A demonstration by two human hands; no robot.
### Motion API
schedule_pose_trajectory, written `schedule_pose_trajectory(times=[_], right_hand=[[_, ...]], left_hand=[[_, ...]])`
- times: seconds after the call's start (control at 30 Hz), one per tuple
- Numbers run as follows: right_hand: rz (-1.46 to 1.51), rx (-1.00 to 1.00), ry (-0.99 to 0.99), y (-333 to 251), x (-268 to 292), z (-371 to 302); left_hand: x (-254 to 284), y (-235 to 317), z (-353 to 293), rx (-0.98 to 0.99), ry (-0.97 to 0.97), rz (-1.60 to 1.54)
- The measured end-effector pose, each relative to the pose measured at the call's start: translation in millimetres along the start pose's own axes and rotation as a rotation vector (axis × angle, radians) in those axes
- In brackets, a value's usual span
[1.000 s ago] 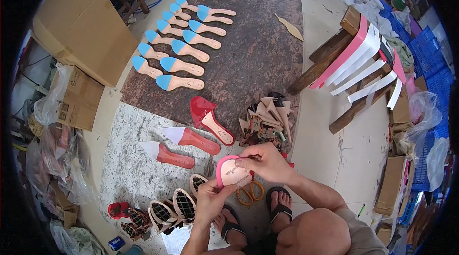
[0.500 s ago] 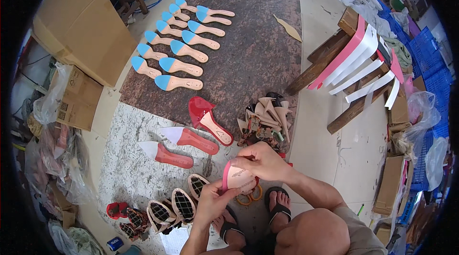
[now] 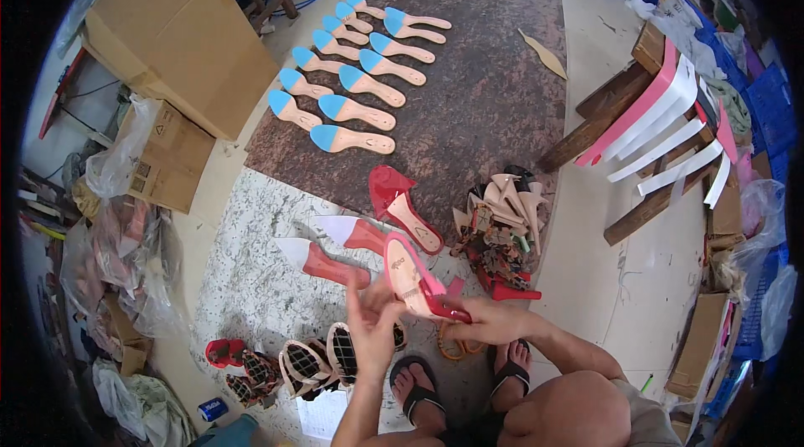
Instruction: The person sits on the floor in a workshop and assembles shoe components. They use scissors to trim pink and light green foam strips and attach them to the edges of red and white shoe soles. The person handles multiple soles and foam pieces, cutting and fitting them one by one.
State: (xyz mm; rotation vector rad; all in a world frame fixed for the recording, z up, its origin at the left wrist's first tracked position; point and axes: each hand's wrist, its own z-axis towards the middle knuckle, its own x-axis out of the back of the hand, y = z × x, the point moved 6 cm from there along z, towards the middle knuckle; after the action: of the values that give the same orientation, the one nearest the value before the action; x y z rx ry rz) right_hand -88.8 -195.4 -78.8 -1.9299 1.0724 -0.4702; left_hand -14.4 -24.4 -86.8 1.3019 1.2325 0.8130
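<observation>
- Gripped by both hands, left [image 3: 373, 325] and right [image 3: 490, 321], fingers clamped: glossy red high-heeled shoe [image 3: 414, 279].
- Underneath: brown speckled mat [image 3: 477, 103], rows of blue-tipped tan insoles [image 3: 352, 103].

A red high-heeled shoe [image 3: 414, 279] with a tan insole is held tilted above the floor, toe raised toward the upper left, heel end low at the right, near similar red shoes laid on the mottled mat.
</observation>
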Motion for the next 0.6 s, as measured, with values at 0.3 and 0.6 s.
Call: schedule_pose_trajectory(times=[0.3,0.6], right_hand=[[-0.375,0.283,0.206,-52.5,-24.3,-1.1],[-0.764,0.777,1.050,-127.6,36.9,2.1]], left_hand=[[-14.3,10.9,-9.9,-0.194,0.120,0.268],[-21.0,-64.0,-1.3,0.438,0.027,-0.713]])
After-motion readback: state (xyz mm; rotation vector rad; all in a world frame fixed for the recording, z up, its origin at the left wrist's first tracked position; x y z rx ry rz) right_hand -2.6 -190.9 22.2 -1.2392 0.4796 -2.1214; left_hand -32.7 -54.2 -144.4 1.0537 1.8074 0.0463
